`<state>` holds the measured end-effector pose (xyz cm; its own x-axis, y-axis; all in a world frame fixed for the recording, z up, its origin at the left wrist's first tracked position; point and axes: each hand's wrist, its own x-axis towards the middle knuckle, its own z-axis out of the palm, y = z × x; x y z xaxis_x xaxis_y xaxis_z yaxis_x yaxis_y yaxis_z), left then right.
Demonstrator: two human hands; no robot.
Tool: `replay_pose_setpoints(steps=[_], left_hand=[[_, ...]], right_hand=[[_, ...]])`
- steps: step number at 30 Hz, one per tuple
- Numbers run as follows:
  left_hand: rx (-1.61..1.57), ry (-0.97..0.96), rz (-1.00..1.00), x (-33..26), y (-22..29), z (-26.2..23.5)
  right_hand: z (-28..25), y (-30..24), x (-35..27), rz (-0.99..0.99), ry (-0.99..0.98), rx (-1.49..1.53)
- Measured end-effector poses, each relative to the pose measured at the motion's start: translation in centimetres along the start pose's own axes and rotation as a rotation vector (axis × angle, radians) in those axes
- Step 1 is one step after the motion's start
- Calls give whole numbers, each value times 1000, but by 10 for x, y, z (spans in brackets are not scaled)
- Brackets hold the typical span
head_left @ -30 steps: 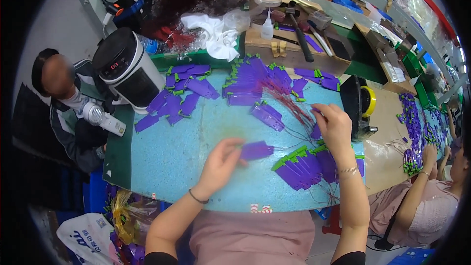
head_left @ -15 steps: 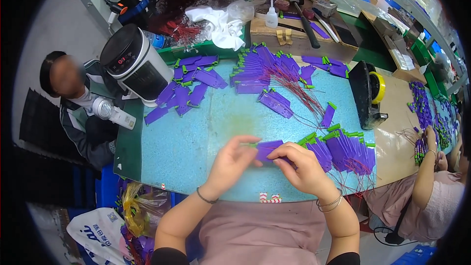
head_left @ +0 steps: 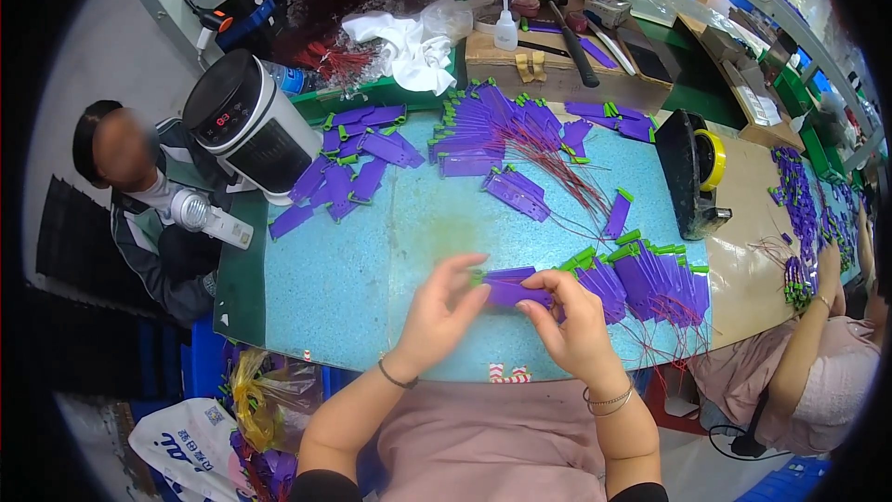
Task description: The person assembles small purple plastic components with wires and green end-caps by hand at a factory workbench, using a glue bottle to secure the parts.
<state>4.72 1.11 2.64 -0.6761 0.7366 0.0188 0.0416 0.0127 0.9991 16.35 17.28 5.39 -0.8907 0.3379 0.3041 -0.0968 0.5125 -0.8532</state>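
Purple piece (head_left: 510, 291) pinched in right fingers (head_left: 556, 282); far end among left fingers (head_left: 457, 267), hold unclear.

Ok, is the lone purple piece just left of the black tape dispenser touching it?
Apart. The head view shows bare blue mat between the lone purple piece and the tape dispenser.

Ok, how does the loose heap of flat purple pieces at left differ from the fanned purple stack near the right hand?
The loose heap of flat purple pieces lies at mixed angles; the fanned purple stack overlaps in a row. Thin red wires trail from the stack's near side; the heap shows none. Both share purple bodies with green ends.
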Motion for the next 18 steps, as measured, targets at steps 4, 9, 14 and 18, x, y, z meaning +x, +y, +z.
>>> replay_pose_setpoints(steps=[4, 9, 14, 18], left_hand=[[-50, -4, 4, 0, 0, 0], [-15, 54, -18, -3, -1, 1], [-116, 38, -47, -1, -6, 4], [-167, 70, -77, -2, -4, 4]], right_hand=[[-1, 2, -2, 63, -35, 57], [15, 8, -8, 54, 146, -62], [28, 14, -12, 3, 317, -113], [32, 16, -9, -214, 376, -247]])
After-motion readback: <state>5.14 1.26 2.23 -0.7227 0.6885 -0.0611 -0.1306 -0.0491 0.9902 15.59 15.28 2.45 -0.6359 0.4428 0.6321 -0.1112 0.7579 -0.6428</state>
